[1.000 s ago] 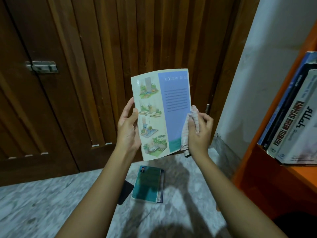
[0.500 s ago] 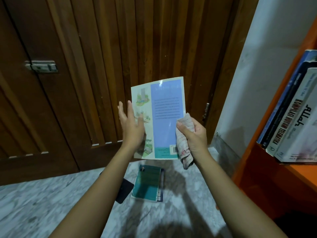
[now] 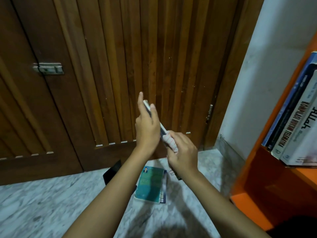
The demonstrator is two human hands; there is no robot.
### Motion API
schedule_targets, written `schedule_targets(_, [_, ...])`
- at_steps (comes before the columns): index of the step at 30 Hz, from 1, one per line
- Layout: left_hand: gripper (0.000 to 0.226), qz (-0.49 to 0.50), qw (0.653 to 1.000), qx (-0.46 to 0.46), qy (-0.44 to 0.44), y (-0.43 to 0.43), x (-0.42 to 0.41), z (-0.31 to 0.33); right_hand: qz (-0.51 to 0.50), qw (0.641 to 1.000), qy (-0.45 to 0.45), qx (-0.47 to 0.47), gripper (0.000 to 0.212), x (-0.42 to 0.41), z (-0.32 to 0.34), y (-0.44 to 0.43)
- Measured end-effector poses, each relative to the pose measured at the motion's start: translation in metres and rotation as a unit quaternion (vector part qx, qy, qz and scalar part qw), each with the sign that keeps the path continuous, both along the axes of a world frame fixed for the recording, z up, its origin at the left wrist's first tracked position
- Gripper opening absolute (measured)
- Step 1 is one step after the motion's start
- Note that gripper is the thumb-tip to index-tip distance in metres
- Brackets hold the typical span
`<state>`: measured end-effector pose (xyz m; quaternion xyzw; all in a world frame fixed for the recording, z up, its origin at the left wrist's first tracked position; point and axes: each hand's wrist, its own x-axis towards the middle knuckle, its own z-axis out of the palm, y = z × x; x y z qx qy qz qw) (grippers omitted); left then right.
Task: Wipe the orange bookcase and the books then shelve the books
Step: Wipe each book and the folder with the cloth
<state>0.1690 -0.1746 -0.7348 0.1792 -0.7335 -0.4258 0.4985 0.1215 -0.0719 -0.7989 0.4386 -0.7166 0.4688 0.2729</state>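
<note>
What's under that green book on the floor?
The green book lies on the marble floor. A black flat thing shows at its left; the left arm covers whether it reaches underneath.

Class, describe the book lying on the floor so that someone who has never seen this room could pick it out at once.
Start at the brown wooden door and look down to the marbled floor before it. A book lies flat there, left of the orange bookcase. Its teal cover sets it apart from the black object beside it and the shelved books.
</note>
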Motion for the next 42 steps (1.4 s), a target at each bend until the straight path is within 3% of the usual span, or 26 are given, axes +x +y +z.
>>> schedule_targets(3, [0.044, 0.043, 0.993, 0.088, 0.068, -0.002, 0.002, -0.001, 0.007, 0.997, 0.066, 0.04, 0.038, -0.002, -0.003, -0.002])
schedule_targets(5, [0.038, 0.06, 0.976, 0.174, 0.114, -0.005, 0.003, 0.006, 0.079, 0.994, 0.06, 0.043, 0.042, -0.006, -0.004, -0.003])
schedule_targets(8, [0.034, 0.071, 0.95, 0.255, 0.163, -0.019, 0.006, 0.017, 0.148, 0.988, -0.046, 0.008, 0.032, -0.007, 0.007, 0.001])
schedule_targets(12, [0.029, -0.016, 0.947, 0.279, 0.158, -0.024, 0.008, 0.02, 0.072, 0.982, -0.166, -0.057, 0.034, -0.01, 0.029, -0.001])
schedule_targets(15, [0.027, -0.097, 0.952, 0.257, 0.134, -0.011, 0.008, 0.021, 0.072, 0.993, -0.089, -0.043, 0.036, -0.003, 0.054, -0.019])
schedule_targets(17, [0.024, -0.149, 0.953, 0.229, 0.129, -0.004, 0.008, 0.019, 0.071, 0.997, 0.023, 0.006, 0.034, 0.001, 0.071, -0.031])
schedule_targets(19, [0.022, -0.192, 0.941, 0.24, 0.142, -0.003, 0.009, 0.018, 0.024, 0.99, 0.135, 0.03, 0.031, -0.006, 0.085, -0.036])
schedule_targets(20, [0.022, -0.209, 0.931, 0.259, 0.152, -0.004, 0.011, 0.019, 0.001, 0.989, 0.149, 0.018, 0.03, -0.013, 0.089, -0.036])
schedule_targets(23, [0.021, -0.223, 0.918, 0.285, 0.16, -0.007, 0.017, 0.02, -0.081, 0.994, 0.012, -0.07, 0.024, -0.042, 0.087, -0.027])
schedule_targets(25, [0.02, -0.222, 0.919, 0.285, 0.159, -0.007, 0.019, 0.02, -0.123, 0.973, -0.165, -0.108, 0.025, -0.058, 0.076, -0.02])
schedule_targets(27, [0.019, -0.219, 0.92, 0.285, 0.156, -0.005, 0.017, 0.02, -0.132, 0.954, -0.237, -0.124, 0.028, -0.059, 0.064, -0.018])
schedule_targets(30, [0.02, -0.217, 0.917, 0.297, 0.157, -0.003, 0.011, 0.018, -0.055, 0.975, -0.149, -0.154, 0.024, -0.024, 0.052, -0.024])
schedule_targets(32, [0.02, -0.219, 0.913, 0.304, 0.162, -0.005, 0.008, 0.016, 0.025, 0.996, -0.004, -0.091, 0.025, 0.003, 0.04, -0.025])
schedule_targets(34, [0.02, -0.224, 0.908, 0.311, 0.173, -0.009, 0.007, 0.014, 0.068, 0.992, 0.099, -0.038, 0.03, 0.003, 0.025, -0.021])
schedule_targets(36, [0.019, -0.23, 0.902, 0.32, 0.177, -0.011, 0.011, 0.013, 0.03, 0.996, 0.033, -0.08, 0.03, -0.014, 0.019, -0.015])
schedule_targets(39, [0.019, -0.243, 0.892, 0.338, 0.177, -0.013, 0.014, 0.012, -0.075, 0.96, -0.226, -0.143, 0.026, -0.045, 0.02, -0.002])
schedule_targets(40, [0.02, -0.245, 0.891, 0.34, 0.175, -0.012, 0.014, 0.011, -0.098, 0.946, -0.269, -0.151, 0.025, -0.053, 0.017, 0.002])
schedule_targets(42, [0.02, -0.233, 0.896, 0.339, 0.167, -0.009, 0.011, 0.01, -0.107, 0.946, -0.252, -0.173, 0.025, -0.053, 0.012, 0.008])
